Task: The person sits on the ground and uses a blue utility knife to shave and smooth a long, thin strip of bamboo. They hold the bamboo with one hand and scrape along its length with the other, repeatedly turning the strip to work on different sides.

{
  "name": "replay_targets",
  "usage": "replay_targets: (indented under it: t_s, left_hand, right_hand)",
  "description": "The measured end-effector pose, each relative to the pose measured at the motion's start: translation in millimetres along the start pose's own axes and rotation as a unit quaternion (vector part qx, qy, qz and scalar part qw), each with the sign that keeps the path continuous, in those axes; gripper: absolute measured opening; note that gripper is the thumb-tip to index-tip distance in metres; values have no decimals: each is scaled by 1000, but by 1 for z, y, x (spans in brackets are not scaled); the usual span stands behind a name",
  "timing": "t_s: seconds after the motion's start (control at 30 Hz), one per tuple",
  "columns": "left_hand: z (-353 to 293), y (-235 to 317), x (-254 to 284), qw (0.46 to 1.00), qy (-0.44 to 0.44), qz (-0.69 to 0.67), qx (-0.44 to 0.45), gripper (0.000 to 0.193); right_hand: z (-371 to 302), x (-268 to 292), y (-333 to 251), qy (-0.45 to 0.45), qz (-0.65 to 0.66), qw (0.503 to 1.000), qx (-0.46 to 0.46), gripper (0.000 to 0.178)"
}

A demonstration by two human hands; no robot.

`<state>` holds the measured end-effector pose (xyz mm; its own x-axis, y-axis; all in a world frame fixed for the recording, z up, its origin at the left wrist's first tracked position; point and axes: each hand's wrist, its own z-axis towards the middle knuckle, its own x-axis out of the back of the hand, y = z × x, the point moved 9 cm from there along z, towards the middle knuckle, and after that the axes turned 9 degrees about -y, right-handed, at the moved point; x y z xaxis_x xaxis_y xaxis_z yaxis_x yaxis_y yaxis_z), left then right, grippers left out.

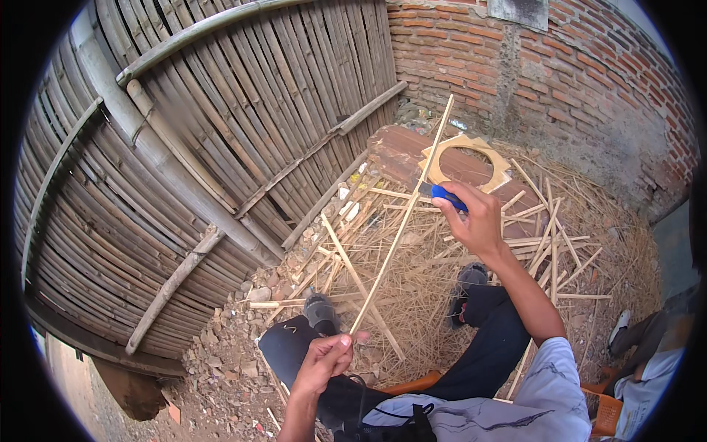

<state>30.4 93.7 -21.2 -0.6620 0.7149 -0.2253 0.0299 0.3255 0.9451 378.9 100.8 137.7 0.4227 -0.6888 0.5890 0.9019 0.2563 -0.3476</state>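
A long, thin bamboo strip [395,243] slants up and away in front of me. Its near end is pinched between the thumb and fingers of my left hand [322,361], above my left knee. My right hand [477,221] grips a blue-handled knife [444,194], probably a utility cutter. The short dark blade meets the strip beyond its middle; whether it cuts in I cannot tell. The far part of the strip passes in front of a brown board [392,152] on the ground.
On the board lies a pale wooden piece [501,160] with a round hole. Bamboo strips [554,250] and straw-like shavings [412,280] litter the ground around my feet. A bamboo wall [221,110] stands left, a brick wall [589,88] behind. Another person [648,346] sits at right beside an orange chair [607,412].
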Motion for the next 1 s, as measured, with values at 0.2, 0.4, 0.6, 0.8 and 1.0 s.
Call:
replay_targets:
  t_s: [0.2,0.4,0.6,0.8,1.0]
  left_hand:
    - [-6,9,6,996,50,73,-29,40]
    - [-23,2,17,986,100,122,-51,36]
    - [-49,-4,28,983,122,135,17,37]
    - [-27,-5,43,993,99,66,2,48]
    - [-11,0,27,997,75,4,9,50]
  right_hand:
    - [0,-2,6,-1,-13,1000,-7,34]
    - [12,2,49,-40,-29,976,-213,40]
    - [-5,77,166,122,-59,955,-262,46]
    - [-12,47,168,3,-110,953,-281,42]
    - [-5,18,89,-35,5,980,-194,39]
